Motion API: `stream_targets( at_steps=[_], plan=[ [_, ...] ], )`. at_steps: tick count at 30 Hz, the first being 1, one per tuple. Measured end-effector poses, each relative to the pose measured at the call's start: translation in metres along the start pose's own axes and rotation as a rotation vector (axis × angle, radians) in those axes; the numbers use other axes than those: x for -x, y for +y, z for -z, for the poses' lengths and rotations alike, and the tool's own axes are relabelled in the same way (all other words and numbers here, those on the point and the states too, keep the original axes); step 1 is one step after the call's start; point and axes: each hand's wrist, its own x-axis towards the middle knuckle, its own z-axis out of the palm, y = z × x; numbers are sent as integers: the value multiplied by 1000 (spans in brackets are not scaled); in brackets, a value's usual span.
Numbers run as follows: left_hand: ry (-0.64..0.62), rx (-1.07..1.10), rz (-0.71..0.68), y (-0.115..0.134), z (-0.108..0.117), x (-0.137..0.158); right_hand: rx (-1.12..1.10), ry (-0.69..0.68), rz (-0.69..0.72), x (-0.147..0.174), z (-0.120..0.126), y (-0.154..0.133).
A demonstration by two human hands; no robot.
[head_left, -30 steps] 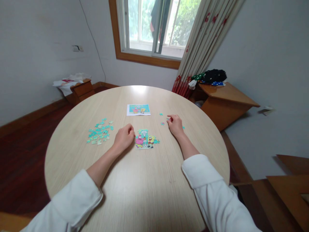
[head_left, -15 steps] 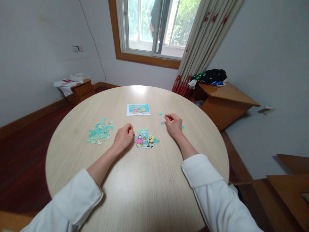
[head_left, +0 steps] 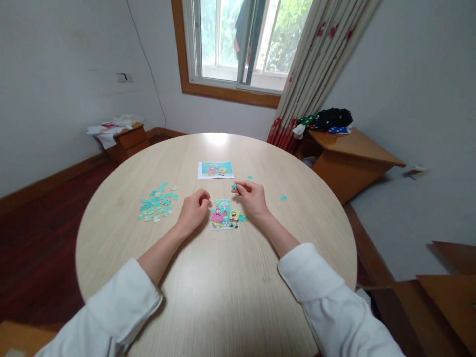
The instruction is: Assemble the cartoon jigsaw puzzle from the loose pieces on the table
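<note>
A partly joined cartoon jigsaw puzzle [head_left: 225, 215] lies flat on the round table, showing a pink, a pale teal and a yellow figure. My left hand [head_left: 194, 210] rests just left of it, fingers curled in, with nothing visible in them. Between thumb and fingertips of my right hand [head_left: 253, 199] is a small teal puzzle piece [head_left: 234, 187], held above the puzzle's upper right corner. That hand partly covers a teal bit at the puzzle's right side. Loose teal pieces [head_left: 158, 204] are heaped left of my left hand.
Behind the puzzle lies a reference picture card [head_left: 216, 169]. Single teal pieces sit on the right: one loose piece [head_left: 250, 176] near the card, another loose piece [head_left: 283, 198] farther right. The round wooden table [head_left: 219, 287] has a curved edge; a wooden cabinet [head_left: 345, 158] stands beyond it.
My right hand has moved left, from among the loose pieces at the right to the puzzle's upper right, bringing the teal piece. My left hand has barely moved.
</note>
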Motion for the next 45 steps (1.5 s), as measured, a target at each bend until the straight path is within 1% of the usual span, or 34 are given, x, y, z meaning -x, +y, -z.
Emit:
stream_targets(
  at_steps=[2,4,10,14,20,28,32,38,45],
  plan=[
    [18,-32,-25,1,0,0,-34,-69,-47,6,-9,-2],
    [37,-40,-52,2,0,-1,-52,-106,-76,11,-15,-5],
    [47,15,-113,6,-1,1,-63,-129,-102,18,-22,-12],
    [38,21,-123,7,-1,2,-55,-132,-96,18,-23,-13],
    [56,22,-143,5,-3,1,-3,-151,-83,21,-23,-17],
    [63,21,-172,5,-2,1,-18,-211,-87,21,-22,-12],
    [67,11,-160,3,-1,0,-19,-241,-76,21,-20,-10],
    [34,-21,-132,3,1,-3,-27,-272,-60,22,-20,-7],
    [28,-28,-126,3,2,-4,12,-263,-43,22,-19,-7]
  ],
)
